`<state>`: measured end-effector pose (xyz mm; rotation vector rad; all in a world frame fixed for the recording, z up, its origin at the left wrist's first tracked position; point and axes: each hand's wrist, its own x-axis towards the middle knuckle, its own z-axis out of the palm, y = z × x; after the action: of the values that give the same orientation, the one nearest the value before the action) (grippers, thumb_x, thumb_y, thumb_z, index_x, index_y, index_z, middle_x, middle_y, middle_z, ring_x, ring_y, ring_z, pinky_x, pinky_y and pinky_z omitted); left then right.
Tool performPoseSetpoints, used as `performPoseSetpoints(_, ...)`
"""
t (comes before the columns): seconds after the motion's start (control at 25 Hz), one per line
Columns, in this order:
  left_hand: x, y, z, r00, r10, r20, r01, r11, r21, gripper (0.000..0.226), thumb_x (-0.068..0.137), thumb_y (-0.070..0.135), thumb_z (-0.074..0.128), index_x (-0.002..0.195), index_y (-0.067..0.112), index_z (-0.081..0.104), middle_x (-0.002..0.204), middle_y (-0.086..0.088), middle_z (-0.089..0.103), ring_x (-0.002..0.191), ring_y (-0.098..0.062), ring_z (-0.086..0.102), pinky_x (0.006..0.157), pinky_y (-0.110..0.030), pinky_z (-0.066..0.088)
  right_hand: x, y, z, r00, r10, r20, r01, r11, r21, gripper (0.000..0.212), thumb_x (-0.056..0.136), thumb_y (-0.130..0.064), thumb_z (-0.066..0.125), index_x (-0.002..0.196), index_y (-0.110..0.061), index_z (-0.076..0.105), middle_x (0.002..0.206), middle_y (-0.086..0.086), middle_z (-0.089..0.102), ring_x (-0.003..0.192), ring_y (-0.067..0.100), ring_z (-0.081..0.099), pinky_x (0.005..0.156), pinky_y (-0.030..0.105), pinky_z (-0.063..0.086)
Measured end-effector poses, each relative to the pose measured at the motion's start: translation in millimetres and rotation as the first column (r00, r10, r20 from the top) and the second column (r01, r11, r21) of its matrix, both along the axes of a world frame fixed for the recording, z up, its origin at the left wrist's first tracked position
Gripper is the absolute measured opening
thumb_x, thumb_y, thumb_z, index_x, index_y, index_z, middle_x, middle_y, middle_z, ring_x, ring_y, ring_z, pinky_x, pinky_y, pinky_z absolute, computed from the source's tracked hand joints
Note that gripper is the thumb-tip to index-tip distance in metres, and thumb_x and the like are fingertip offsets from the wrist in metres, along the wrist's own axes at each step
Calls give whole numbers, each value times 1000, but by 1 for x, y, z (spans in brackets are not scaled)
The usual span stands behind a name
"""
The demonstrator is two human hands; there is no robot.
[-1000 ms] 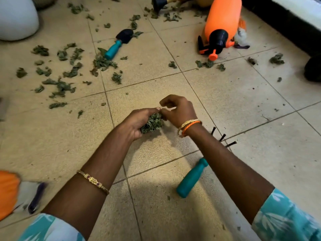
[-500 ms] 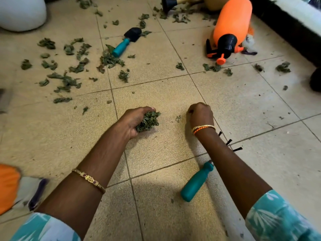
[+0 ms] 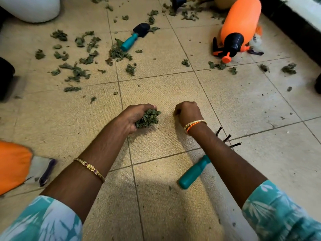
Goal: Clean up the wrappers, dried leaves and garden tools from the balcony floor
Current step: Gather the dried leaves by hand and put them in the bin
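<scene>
My left hand [image 3: 133,117] grips a clump of dried leaves [image 3: 149,118] low over the tiled floor. My right hand [image 3: 188,113] is just to its right, knuckles up, its curled fingertips pinching a small leaf scrap at the floor. More dried leaves [image 3: 78,72] lie scattered across the far left tiles and near the orange sprayer [image 3: 241,26]. A teal-handled hand rake [image 3: 192,173] lies under my right forearm, prongs showing beyond it. A teal-handled trowel [image 3: 133,38] lies further back. An orange, white and purple wrapper [image 3: 43,169] sits at the lower left.
A white pot [image 3: 31,9] stands at the far left corner and a dark object [image 3: 5,75] at the left edge. A dark ledge [image 3: 295,23] runs along the right. Another tool head [image 3: 180,0] lies at the top, with a wrapper [image 3: 257,47] behind the sprayer.
My right hand left the clump, where it had been pressing leaves into my left hand, and dropped to the floor on the right. My left hand lowered with the clump.
</scene>
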<state>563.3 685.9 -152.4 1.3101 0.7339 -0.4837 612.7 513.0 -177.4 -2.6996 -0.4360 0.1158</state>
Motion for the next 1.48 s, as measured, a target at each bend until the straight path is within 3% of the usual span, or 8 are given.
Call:
performPoseSetpoints(0.16, -8, -7, 0, 1000, -23, -17, 22, 999, -28, 42, 81, 24, 72, 116, 4, 63, 99, -13, 69, 70, -21, 65, 53, -25, 55, 14, -11, 12, 941, -231, -248, 277, 946, 169, 7, 77, -4, 65, 76, -10, 69, 78, 8, 68, 75, 19, 63, 70, 24, 53)
performPoseSetpoints(0.28, -13, -10, 0, 998, -56, -23, 55, 997, -49, 44, 80, 27, 72, 117, 5, 62, 104, -13, 69, 77, -23, 67, 56, -26, 56, 6, -26, 37, 713, -155, -683, 639, 545, 543, 17, 76, 6, 68, 78, -9, 58, 74, 11, 65, 70, 18, 64, 59, 20, 56)
performPoseSetpoints(0.36, -14, -13, 4, 994, -109, 2, 109, 992, -60, 47, 78, 33, 73, 116, 7, 63, 104, -13, 68, 77, -22, 66, 55, -26, 55, -2, -27, 48, 666, -10, -746, 676, 432, 598, 23, 77, 9, 67, 86, -8, 54, 78, 14, 67, 73, 19, 68, 62, 23, 58)
performPoseSetpoints(0.52, -16, -21, 4, 980, -197, 31, 198, 979, -53, 73, 57, 50, 82, 115, 10, 64, 110, -14, 67, 88, -27, 65, 70, -33, 52, -27, 2, 45, 790, -78, -608, 494, 668, 556, 34, 74, 2, 73, 98, -11, 53, 84, 16, 69, 72, 25, 70, 70, 36, 59)
performPoseSetpoints(0.8, -18, -17, -8, 989, -128, -80, 124, 991, -53, 19, 86, 26, 67, 94, 9, 66, 87, -11, 70, 59, -20, 67, 46, -29, 55, -56, 6, 20, 902, -335, -272, 431, 721, 543, 23, 80, 0, 58, 100, -10, 61, 94, 7, 68, 83, 18, 64, 77, 29, 53)
performPoseSetpoints(0.92, -15, -15, -10, 989, -131, -72, 129, 991, -38, 14, 86, 25, 66, 94, 13, 69, 92, -10, 70, 66, -19, 65, 50, -28, 55, -55, -16, 18, 908, -379, -180, 406, 903, 141, 29, 84, -7, 55, 113, -6, 59, 124, 17, 51, 118, 31, 44, 95, 34, 39)
performPoseSetpoints(1.08, -14, -21, -9, 994, -101, -47, 99, 994, -38, 13, 87, 22, 66, 91, 10, 67, 81, -9, 71, 55, -16, 67, 45, -23, 53, -82, -39, 6, 898, -410, -161, 371, 901, -226, 42, 85, -5, 53, 125, 2, 44, 137, 24, 32, 130, 36, 27, 112, 37, 24)
performPoseSetpoints(1.48, -30, -22, -10, 991, -124, -49, 124, 992, -13, 20, 82, 29, 70, 97, 15, 69, 95, -9, 69, 73, -17, 64, 55, -25, 52, -100, -56, -14, 923, -370, 107, 375, 927, -26, 19, 75, 16, 50, 83, 6, 65, 93, 22, 59, 89, 37, 55, 67, 30, 39)
